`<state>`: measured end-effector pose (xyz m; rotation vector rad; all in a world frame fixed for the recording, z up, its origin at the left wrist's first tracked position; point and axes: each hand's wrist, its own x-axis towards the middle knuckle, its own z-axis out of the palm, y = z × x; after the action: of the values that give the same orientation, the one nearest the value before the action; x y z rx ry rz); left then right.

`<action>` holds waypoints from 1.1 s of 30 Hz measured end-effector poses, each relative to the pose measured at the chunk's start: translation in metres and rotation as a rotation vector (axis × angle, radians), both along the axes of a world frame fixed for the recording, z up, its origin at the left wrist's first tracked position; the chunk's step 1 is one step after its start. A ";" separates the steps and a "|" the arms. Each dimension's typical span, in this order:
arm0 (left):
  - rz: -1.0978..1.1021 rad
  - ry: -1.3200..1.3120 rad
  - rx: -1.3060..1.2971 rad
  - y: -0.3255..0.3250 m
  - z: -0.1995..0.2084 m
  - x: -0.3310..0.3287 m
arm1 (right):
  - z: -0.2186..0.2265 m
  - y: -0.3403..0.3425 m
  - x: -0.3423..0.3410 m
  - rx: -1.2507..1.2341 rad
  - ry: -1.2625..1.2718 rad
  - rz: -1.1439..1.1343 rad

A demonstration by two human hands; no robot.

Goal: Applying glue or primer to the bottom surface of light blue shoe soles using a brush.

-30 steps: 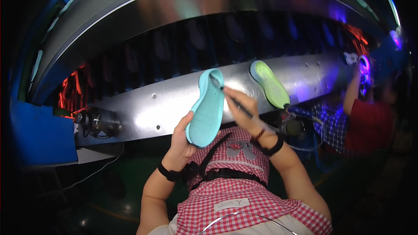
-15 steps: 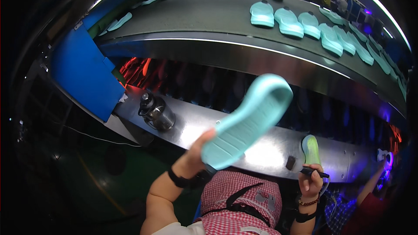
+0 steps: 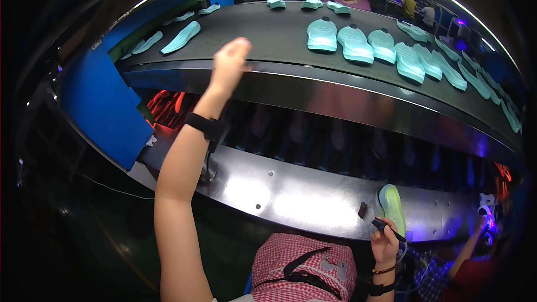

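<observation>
My left hand (image 3: 231, 60) is raised over the front edge of the dark conveyor belt (image 3: 263, 33). It holds nothing, its fingers loosely bent and the thumb apart. To its left a mint-green shoe sole (image 3: 180, 37) lies on the belt. Low on the right, my right hand (image 3: 385, 241) is closed around the black handle of a brush (image 3: 367, 212) with dark bristles. Just beside the brush, a yellow-green shoe sole (image 3: 391, 204) rests on the metal ledge (image 3: 302, 196).
Several more mint soles (image 3: 355, 45) lie along the belt's right half, a few at its far left. Red-glowing heaters (image 3: 168, 109) show beneath the belt. A blue machine housing (image 3: 103, 106) stands left. Other people are across the belt and at the right.
My left hand has moved up and away to the belt and let go of the mint sole, which now lies there. The brush in my right hand has turned, its bristles now showing.
</observation>
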<state>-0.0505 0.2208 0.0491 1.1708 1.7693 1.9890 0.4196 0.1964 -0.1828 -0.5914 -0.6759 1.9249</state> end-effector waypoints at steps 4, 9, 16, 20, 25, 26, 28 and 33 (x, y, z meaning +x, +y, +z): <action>0.147 0.910 -0.403 0.045 -0.014 0.050 | 0.010 0.003 -0.004 0.011 -0.037 -0.046; 0.172 0.888 -0.504 0.088 0.001 0.071 | 0.001 0.005 -0.009 -0.007 -0.037 -0.011; 0.143 0.802 -0.427 0.104 0.000 0.086 | -0.014 0.002 0.002 -0.026 0.024 -0.027; 0.276 0.927 0.102 0.075 -0.018 0.089 | -0.005 0.000 0.013 0.054 0.009 -0.049; -0.109 -0.603 0.547 0.010 -0.043 0.134 | -0.003 0.009 0.025 0.062 0.002 -0.092; -0.419 -0.685 0.367 -0.007 -0.052 0.132 | 0.001 0.011 0.028 0.098 0.007 -0.102; -0.794 -0.698 0.138 -0.040 -0.085 0.119 | 0.011 0.012 0.034 0.162 0.025 -0.110; -1.217 -1.256 0.199 -0.092 -0.182 0.156 | 0.027 0.014 0.021 0.280 -0.024 -0.061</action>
<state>0.1051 0.1293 -0.1330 0.4689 0.1067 1.4142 0.4409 0.2100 -0.1556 -0.4536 -0.9134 1.7298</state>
